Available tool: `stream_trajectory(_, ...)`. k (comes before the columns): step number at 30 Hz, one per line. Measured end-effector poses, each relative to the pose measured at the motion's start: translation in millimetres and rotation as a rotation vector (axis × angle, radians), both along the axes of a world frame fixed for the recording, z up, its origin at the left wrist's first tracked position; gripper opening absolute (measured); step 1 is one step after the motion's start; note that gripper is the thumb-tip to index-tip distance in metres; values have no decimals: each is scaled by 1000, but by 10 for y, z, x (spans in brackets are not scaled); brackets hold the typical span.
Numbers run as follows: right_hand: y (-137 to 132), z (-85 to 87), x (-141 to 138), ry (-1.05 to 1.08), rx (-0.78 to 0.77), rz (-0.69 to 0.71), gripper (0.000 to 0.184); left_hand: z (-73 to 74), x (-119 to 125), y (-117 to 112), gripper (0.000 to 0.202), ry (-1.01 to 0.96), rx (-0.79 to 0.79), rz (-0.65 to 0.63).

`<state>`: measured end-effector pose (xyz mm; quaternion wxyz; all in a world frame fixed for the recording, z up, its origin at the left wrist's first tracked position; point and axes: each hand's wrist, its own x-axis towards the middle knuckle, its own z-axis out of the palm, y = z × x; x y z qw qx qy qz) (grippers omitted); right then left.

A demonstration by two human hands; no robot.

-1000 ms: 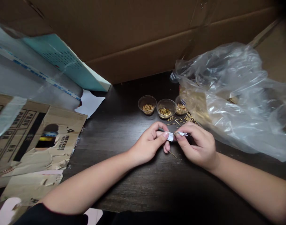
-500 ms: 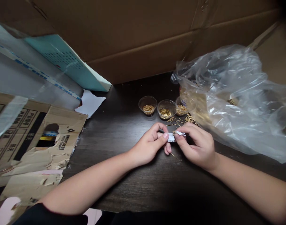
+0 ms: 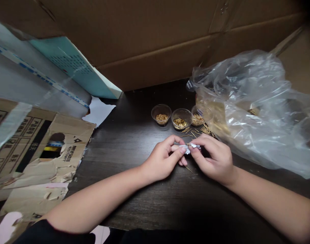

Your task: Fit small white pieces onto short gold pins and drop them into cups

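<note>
My left hand (image 3: 165, 157) pinches one end of a crumpled strip of white paper (image 3: 187, 150) between thumb and fingers. The other end is gripped by my right hand (image 3: 213, 158), thumb against forefinger, where a bit of gold metal shows beside the paper. My fingers partly hide both. A thin gold pin (image 3: 188, 169) sticks out below my left fingers; whether they hold it I cannot tell. Just beyond my hands, loose gold pins (image 3: 207, 130) lie scattered on the dark table (image 3: 114, 149).
Three clear plastic cups, a left one (image 3: 161, 115), a middle one (image 3: 181, 119) and a right one (image 3: 197, 116), hold small gold pieces. A crumpled clear plastic bag (image 3: 261, 112) covers the right side. Cardboard walls the back (image 3: 155, 44), and torn cardboard (image 3: 73, 142) stands at left.
My left hand has moved slightly right, closer to my right hand, and less of the white paper shows between them. The view has shifted a little.
</note>
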<state>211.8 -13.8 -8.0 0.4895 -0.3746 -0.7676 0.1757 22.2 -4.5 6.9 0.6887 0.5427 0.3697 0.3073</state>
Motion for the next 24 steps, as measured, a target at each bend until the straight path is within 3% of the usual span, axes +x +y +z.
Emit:
stream_trajectory(12,1,35,-23,1,3,39,15,79,-5,3,31,79,65,104)
stream_trajectory(16,12,56,-30,6,-26,61,15,75,-22,13,24,124,191,105)
stream_trajectory(24,25,32,-23,-22,-76,30,9,24,-99,28,16,399,599,83)
